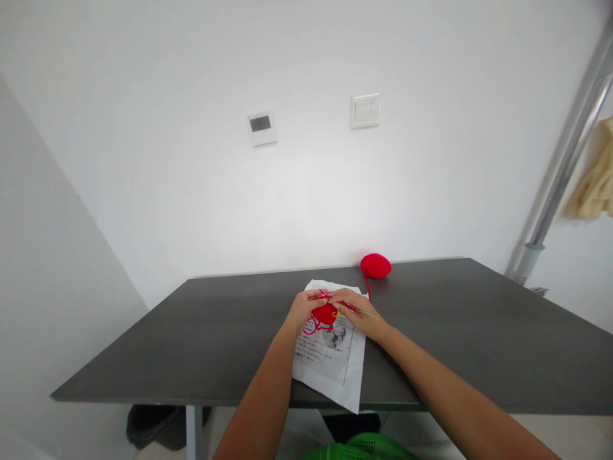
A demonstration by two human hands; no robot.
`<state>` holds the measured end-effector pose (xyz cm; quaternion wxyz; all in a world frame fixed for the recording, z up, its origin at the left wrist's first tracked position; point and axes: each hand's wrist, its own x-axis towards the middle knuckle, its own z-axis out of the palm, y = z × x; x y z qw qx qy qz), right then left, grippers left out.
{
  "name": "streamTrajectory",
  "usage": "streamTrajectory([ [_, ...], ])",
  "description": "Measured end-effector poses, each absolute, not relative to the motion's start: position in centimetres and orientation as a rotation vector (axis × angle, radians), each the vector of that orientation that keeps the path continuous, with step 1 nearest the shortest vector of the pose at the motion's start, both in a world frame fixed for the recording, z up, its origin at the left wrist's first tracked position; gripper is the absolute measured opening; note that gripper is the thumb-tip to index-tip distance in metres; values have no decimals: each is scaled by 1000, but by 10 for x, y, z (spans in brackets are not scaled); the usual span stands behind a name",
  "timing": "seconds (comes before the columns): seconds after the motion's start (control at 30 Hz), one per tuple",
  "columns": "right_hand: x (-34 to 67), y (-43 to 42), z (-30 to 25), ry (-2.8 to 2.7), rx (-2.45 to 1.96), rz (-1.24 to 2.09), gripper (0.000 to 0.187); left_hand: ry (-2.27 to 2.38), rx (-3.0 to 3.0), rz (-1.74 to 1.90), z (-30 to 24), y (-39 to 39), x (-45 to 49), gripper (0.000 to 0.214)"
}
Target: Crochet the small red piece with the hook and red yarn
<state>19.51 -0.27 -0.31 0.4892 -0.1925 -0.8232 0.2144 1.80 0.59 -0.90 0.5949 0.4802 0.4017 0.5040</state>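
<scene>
Over a printed paper sheet (330, 367), my left hand (304, 308) pinches the upper edge of a small red crocheted piece (324, 314). Close against it, my right hand (357, 310) is closed around a thin crochet hook (366, 314), whose pale end sticks out to the right. The hook's tip is hidden at the fingers and the work. A small yellow piece, perhaps a stitch marker (336, 314), shows at the right side of the red piece. Loose red yarn (311, 326) loops below my left fingers. Another strand leads back to the red yarn ball (376, 266).
The dark grey table (230, 338) stands against a white wall carrying a thermostat (262, 128) and a switch plate (365, 110). A black bag (156, 427) is below at left, and a green mesh item (359, 447) lies under the front edge. A metal pole (565, 172) rises at right.
</scene>
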Motion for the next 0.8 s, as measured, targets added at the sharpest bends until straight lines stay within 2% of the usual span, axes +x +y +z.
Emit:
streamTrajectory([
  [0.27, 194, -9, 1, -2068, -503, 363, 21, 762, 998, 1147, -1, -4, 22, 33],
  [0.43, 193, -8, 0, -2096, -574, 274, 23, 775, 1002, 1189, -6, -1, 24, 34],
  [0.7, 192, -6, -3, -2174, -585, 229, 21, 1115, 1369, 1276, -12, 8, 20, 37],
  [0.8, 192, -7, -3, -2189, -575, 211, 22, 1243, 1569, 1346, -10, 7, 21, 32],
])
